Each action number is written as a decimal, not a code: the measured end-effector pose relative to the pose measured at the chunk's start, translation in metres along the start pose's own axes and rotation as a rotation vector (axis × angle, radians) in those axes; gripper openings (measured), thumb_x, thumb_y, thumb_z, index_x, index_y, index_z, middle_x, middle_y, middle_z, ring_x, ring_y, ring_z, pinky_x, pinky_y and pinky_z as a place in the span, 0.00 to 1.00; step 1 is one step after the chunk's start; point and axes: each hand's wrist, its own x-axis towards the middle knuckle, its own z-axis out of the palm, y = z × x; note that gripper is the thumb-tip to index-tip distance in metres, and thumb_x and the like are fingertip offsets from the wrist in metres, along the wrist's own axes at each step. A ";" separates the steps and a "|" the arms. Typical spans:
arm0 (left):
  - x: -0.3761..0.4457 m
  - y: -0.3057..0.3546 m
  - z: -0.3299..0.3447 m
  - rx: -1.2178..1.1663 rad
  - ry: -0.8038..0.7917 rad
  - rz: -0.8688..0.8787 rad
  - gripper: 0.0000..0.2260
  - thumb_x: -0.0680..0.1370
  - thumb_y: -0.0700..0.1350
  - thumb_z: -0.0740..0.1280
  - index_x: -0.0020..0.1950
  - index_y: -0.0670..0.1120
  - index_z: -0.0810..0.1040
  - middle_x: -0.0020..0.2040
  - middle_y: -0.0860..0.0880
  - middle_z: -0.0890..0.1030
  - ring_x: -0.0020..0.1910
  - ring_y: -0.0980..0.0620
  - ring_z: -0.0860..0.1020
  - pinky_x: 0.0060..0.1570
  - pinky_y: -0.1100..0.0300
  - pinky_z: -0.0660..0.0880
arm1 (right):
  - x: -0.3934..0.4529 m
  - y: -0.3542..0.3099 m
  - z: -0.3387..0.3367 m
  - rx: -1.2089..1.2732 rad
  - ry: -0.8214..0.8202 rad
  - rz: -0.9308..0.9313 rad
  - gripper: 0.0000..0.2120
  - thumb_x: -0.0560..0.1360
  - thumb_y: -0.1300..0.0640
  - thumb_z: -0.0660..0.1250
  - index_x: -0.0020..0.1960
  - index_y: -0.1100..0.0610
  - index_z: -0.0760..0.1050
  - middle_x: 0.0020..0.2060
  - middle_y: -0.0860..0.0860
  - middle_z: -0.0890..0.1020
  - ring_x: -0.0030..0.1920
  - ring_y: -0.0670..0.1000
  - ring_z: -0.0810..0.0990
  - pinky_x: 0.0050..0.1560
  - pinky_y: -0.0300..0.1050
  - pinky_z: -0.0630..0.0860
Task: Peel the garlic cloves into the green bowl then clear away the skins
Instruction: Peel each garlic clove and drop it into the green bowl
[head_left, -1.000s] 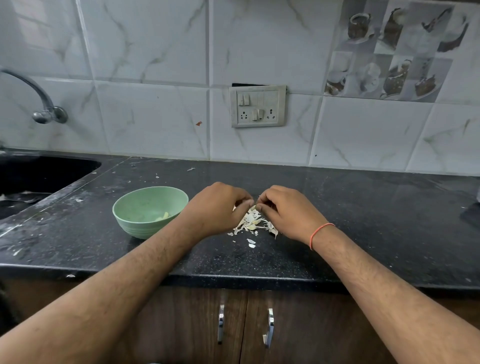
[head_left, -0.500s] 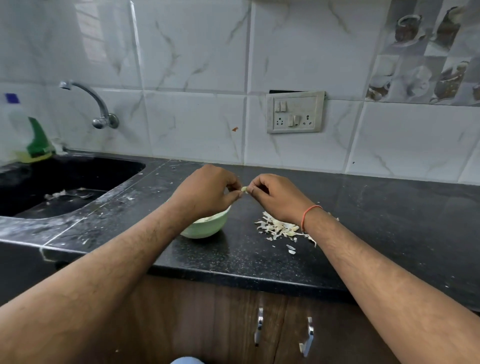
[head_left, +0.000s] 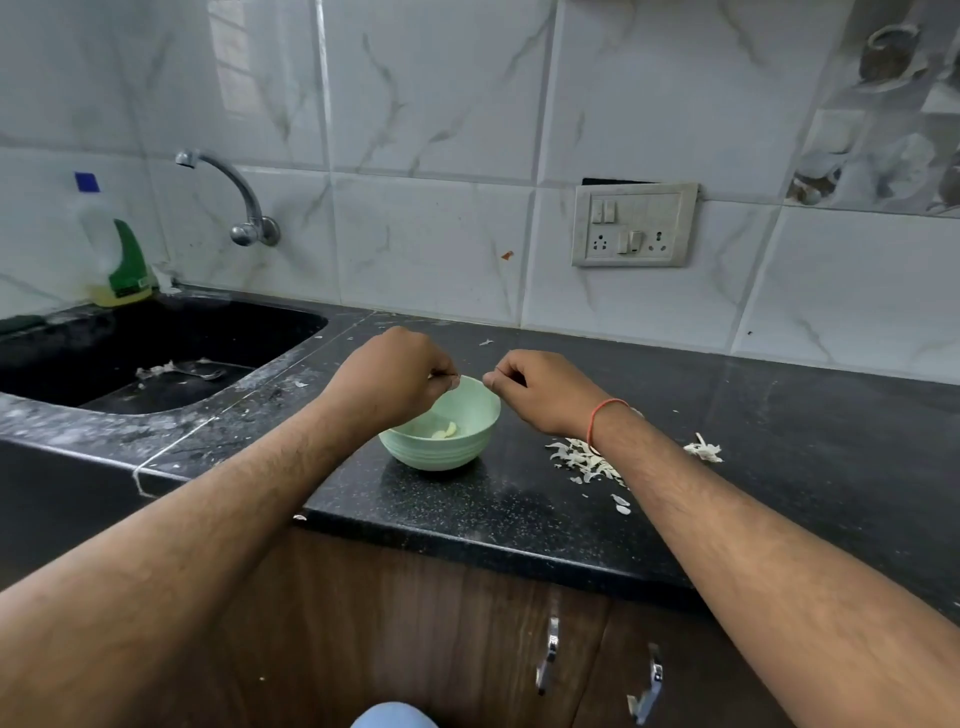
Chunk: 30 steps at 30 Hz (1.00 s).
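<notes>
Countertop (head_left: 467, 514): skins (head_left: 582, 460) beside bowl (head_left: 441, 449)

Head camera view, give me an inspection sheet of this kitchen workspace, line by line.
Surface: black counter, dusty, with specks.
Job's things: green bowl upright near the counter's front edge, peeled cloves inside; skins piled to its right.
Clutter: scraps in the sink; bottle behind it.
Grippers: left hand and right hand over the bowl, fingers curled; whether they pinch anything cannot be told.
Cables: nothing seen.
Surroundings: tap, switch plate, tiled wall, cabinet handles.
</notes>
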 end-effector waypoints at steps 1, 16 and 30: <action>0.001 0.002 0.003 -0.011 0.000 -0.004 0.11 0.83 0.54 0.67 0.53 0.53 0.89 0.49 0.52 0.88 0.50 0.48 0.84 0.49 0.49 0.81 | -0.005 0.006 -0.003 0.023 0.022 0.008 0.16 0.85 0.46 0.64 0.49 0.57 0.79 0.39 0.48 0.80 0.40 0.47 0.76 0.40 0.46 0.69; 0.041 0.145 0.074 0.108 -0.039 0.225 0.15 0.80 0.40 0.67 0.65 0.52 0.80 0.59 0.51 0.76 0.60 0.45 0.77 0.45 0.49 0.78 | -0.078 0.145 -0.030 -0.016 0.016 0.077 0.05 0.77 0.45 0.75 0.51 0.42 0.84 0.47 0.44 0.81 0.47 0.45 0.80 0.54 0.53 0.80; 0.061 0.119 0.154 -0.390 0.018 0.178 0.08 0.83 0.50 0.66 0.57 0.57 0.85 0.51 0.59 0.81 0.50 0.57 0.78 0.50 0.54 0.78 | -0.076 0.184 -0.034 0.090 -0.098 -0.037 0.07 0.75 0.56 0.79 0.49 0.45 0.86 0.47 0.42 0.83 0.47 0.44 0.82 0.50 0.37 0.75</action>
